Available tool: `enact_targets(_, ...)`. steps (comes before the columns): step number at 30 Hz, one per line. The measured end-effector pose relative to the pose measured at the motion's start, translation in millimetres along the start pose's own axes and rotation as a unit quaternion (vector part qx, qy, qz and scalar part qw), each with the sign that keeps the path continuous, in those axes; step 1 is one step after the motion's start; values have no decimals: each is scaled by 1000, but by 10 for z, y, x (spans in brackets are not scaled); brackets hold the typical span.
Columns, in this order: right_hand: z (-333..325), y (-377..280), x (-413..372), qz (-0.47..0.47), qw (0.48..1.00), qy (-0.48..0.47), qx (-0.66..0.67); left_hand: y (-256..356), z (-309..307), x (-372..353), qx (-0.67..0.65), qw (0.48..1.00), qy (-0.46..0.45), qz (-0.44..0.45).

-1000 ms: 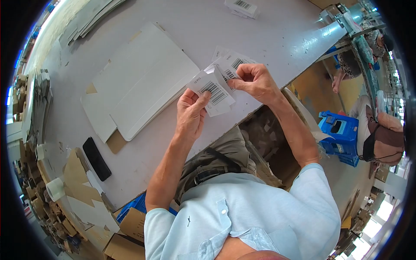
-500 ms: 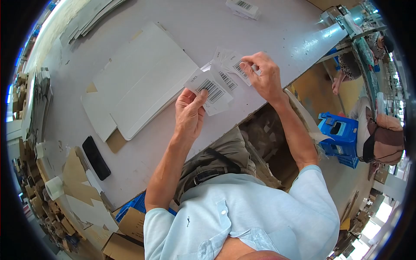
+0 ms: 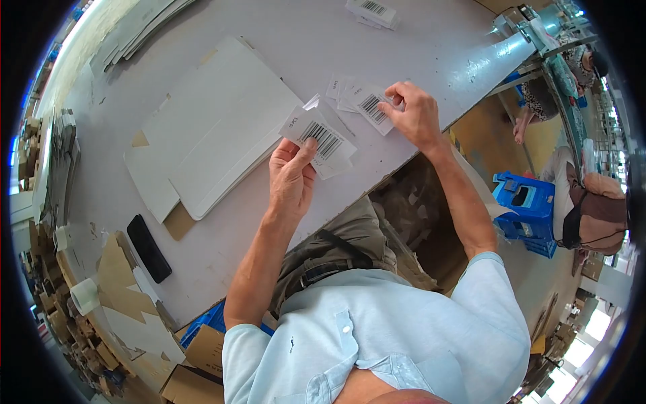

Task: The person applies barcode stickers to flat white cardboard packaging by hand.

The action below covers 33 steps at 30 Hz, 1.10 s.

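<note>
My left hand point(image 3: 293, 172) pinches a small fanned bunch of white barcode labels point(image 3: 319, 143), thumb on top. To its right, my right hand point(image 3: 412, 116) has its thumb and fingers closed at the upper right edge of another barcode label point(image 3: 370, 105). That label lies over more white labels point(image 3: 340, 86) spread on the table. Left of my left hand lies a stack of flat pale cardboard sheets point(image 3: 215, 128).
A black phone point(image 3: 149, 248) lies on the table point(image 3: 195, 269) near a tape roll point(image 3: 84, 294). More labels point(image 3: 373, 13) sit at the far edge, flat cardboard point(image 3: 145, 30) at the upper left. A blue stool point(image 3: 525, 205) and people point(image 3: 595, 215) are at the right.
My left hand has moved slightly left with its labels, away from the spread ones. My right hand has shifted a little, its fingers now at the label's upper right edge.
</note>
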State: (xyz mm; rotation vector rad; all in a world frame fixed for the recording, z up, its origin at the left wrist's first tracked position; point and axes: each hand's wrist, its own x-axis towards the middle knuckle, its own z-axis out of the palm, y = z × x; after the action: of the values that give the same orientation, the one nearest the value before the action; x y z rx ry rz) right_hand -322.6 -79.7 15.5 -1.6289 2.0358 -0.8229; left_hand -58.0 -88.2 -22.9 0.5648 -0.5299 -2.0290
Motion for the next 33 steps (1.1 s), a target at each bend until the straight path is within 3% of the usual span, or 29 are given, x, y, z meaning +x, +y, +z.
enact_targets(2,71,6,-64,-157,973,130,-112,-4,6,3,0,1000,16,0)
enact_targets(3,92,-79,-92,-159,973,127,-110,3,4,8,0,1000,19,3)
enact_targets(4,116,-221,-141,-122,989,48,61,8,3,8,0,1000,11,0)
enact_targets(5,138,-311,-176,-79,970,-29,229,10,-3,9,1,1000,1,-6)
enact_targets(6,143,-331,-190,-75,970,-24,230,0,-4,9,3,1000,-2,-11)
enact_targets(8,140,-359,-186,-19,935,-195,296,-9,-9,6,24,1000,-8,-8)
enact_targets(12,129,-283,-169,-24,952,-181,247,-24,8,-4,31,1000,1,-5)
enact_targets(15,135,-183,-208,11,935,-190,300,-22,19,-11,21,1000,-6,-14)
enact_targets(17,107,-234,-242,70,889,-140,431,-15,6,-12,15,1000,2,-24)
enact_targets(18,97,-187,-219,70,889,-141,430,-13,8,-14,14,1000,2,-24)
enact_targets(21,67,66,-78,42,936,-66,344,-5,28,-16,8,1000,-7,-20)
enact_targets(23,74,146,-12,11,996,27,85,-1,40,-16,14,1000,-2,-14)
enact_targets(24,77,126,-9,10,996,27,85,-1,44,-14,14,1000,-2,-13)
enact_targets(25,93,84,-8,-117,982,131,-74,0,44,-10,14,1000,1,-12)
enact_targets(26,113,37,-14,-237,916,229,-229,-2,40,-9,14,1000,4,-10)
enact_targets(27,124,-37,-34,-238,916,228,-227,-4,24,-2,14,1000,6,-8)
enact_targets(29,107,-204,-111,-188,974,96,86,-32,-7,7,14,1000,-2,-4)
enact_targets(30,87,-263,-152,-183,974,97,87,-38,-6,-3,15,1000,-2,-9)
enact_targets(32,36,-340,-202,-46,960,-147,233,-29,15,-1,36,999,-11,-14)
enact_targets(33,27,-330,-206,-45,960,-146,233,-36,16,-3,36,999,-12,-15)
